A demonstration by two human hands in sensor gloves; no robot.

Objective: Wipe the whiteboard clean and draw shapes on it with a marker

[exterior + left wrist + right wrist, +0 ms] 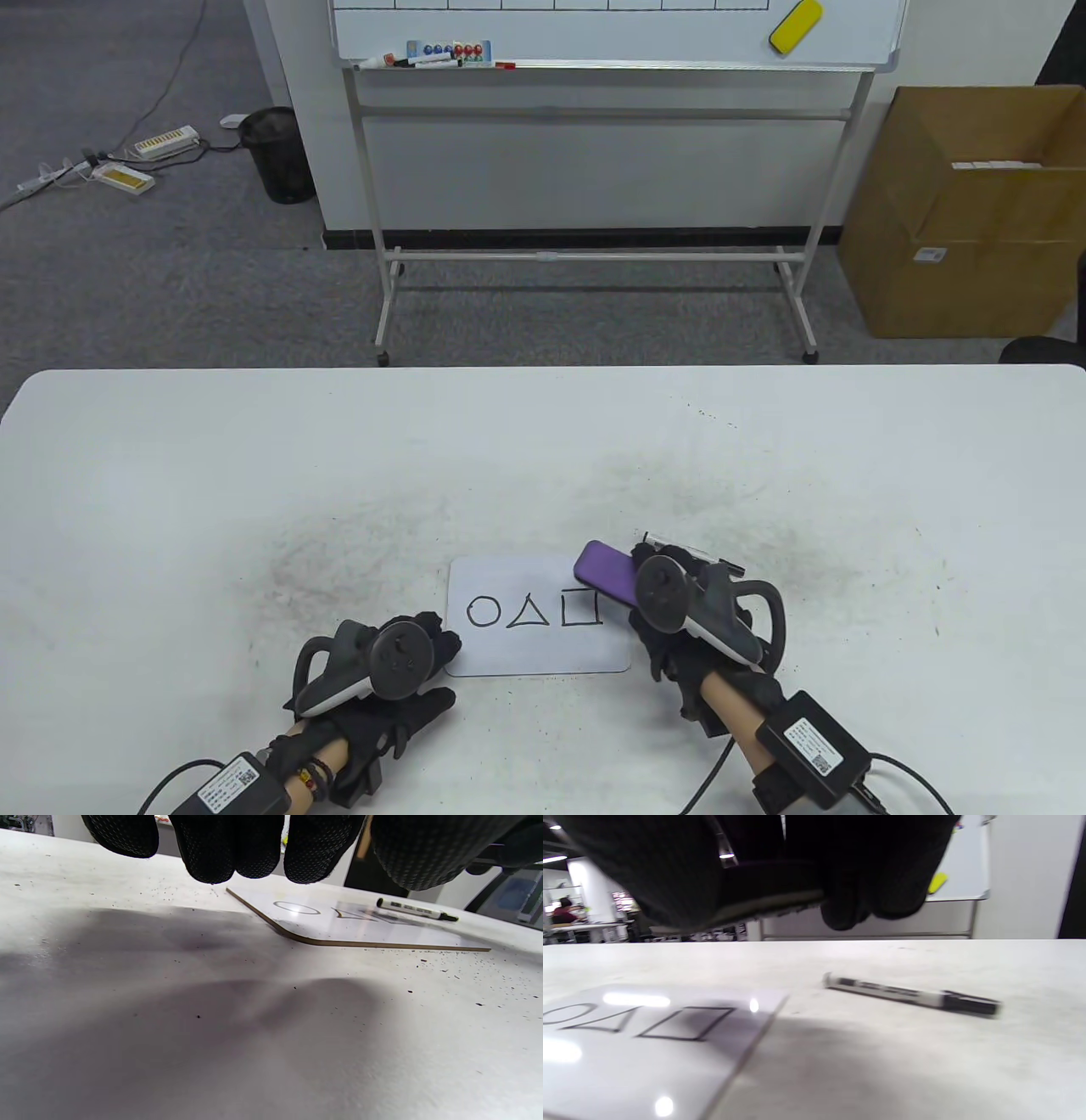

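A: What is being held by the right hand [679,611]?
B: A purple eraser [604,573] is being gripped just over the small whiteboard's [538,654] right edge; the left hand [382,679], relaxed, is resting by its left corner.
A: Which step?
B: Wiping is being started, judging by 3 intact shapes [534,609]; the marker [912,995] is lying right of the board.

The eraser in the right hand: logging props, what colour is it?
Purple; the eraser shows best in the table view, held by the right hand.

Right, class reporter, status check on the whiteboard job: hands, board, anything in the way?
Left hand open, at small whiteboard edge. Right hand grips purple eraser over the board's right corner. Circle, triangle, square unwiped. Marker lies on the table, off the board.
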